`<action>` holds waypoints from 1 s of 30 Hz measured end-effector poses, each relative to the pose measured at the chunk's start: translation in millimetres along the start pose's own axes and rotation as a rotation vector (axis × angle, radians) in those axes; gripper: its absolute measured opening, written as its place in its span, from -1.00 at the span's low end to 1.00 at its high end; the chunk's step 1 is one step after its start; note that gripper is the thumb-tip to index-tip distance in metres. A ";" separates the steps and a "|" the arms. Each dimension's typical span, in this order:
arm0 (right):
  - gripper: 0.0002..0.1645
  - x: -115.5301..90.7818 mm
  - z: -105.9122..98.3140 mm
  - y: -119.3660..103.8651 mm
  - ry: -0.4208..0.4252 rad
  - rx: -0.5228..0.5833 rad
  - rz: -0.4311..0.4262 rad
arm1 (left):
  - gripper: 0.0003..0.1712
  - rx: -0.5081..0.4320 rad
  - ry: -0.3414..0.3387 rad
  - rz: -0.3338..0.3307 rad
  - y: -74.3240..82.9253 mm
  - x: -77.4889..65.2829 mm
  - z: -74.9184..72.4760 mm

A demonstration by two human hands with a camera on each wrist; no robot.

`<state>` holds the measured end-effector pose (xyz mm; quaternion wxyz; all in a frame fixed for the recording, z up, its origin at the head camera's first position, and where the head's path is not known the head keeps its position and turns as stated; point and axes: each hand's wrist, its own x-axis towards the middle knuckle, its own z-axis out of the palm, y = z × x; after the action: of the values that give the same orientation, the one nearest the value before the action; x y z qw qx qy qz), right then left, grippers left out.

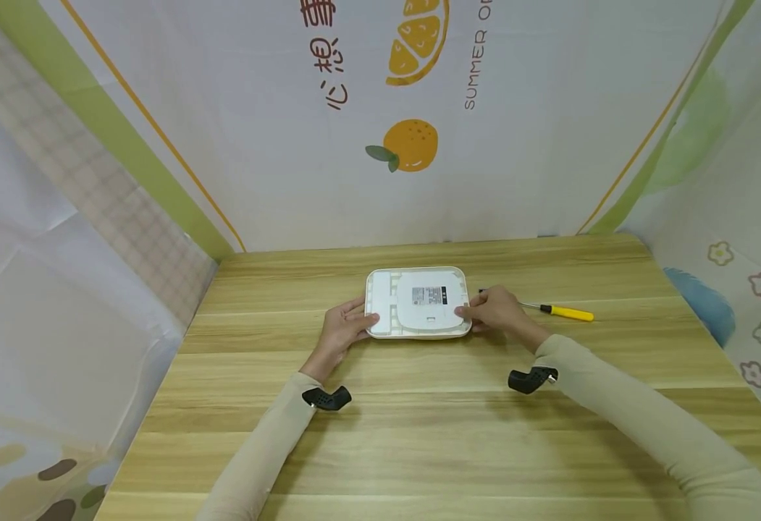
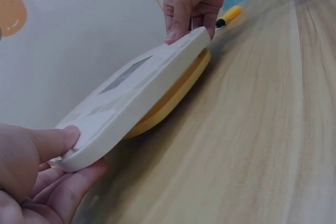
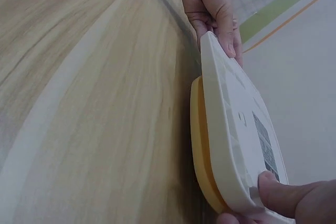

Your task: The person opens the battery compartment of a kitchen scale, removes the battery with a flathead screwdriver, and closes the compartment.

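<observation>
A white kitchen scale (image 1: 429, 311) is held underside up over the table, its printed label (image 1: 427, 296) facing upward. Below the white casing shows its yellow platform (image 2: 173, 95), facing the tabletop. My left hand (image 1: 344, 327) grips the left end, thumb on the upturned underside and fingers beneath. At the opposite end my right hand (image 1: 499, 312) pinches the right edge the same way, its thumb (image 3: 273, 190) pressing near the corner. In the left wrist view, the scale is seen edge-on.
Right of the right hand lies a screwdriver with a yellow handle (image 1: 572, 313) on the wooden table (image 1: 432, 434). Its shaft is partly hidden by that hand. A printed white cloth (image 1: 276, 145) hangs behind the table's far edge, with more cloth at both sides.
</observation>
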<state>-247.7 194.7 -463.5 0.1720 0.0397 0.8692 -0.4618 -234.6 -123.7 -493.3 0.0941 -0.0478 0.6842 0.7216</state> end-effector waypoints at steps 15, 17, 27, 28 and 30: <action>-0.54 -7.1 -5.5 -2.0 0.080 -0.012 -0.104 | -0.37 0.095 -0.046 0.084 14.5 2.7 -0.8; -0.54 -8.5 -5.9 -2.8 0.108 -0.049 -0.136 | -0.36 0.103 -0.052 0.103 14.6 3.5 -1.7; -0.53 -9.6 -7.5 -1.7 0.173 -0.116 -0.228 | -0.32 0.292 -0.028 0.174 17.8 5.0 -7.8; -0.53 -9.5 -7.7 -1.0 0.177 -0.116 -0.243 | -0.32 0.306 -0.032 0.183 18.3 5.1 -8.6; -0.55 -9.0 -8.0 0.5 0.190 -0.114 -0.290 | -0.35 0.319 -0.041 0.204 19.3 5.3 -9.9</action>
<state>-241.3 202.3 -456.7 0.0228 -0.0523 0.9030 -0.4258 -244.3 -134.0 -476.0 0.0407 0.0524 0.7892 0.6105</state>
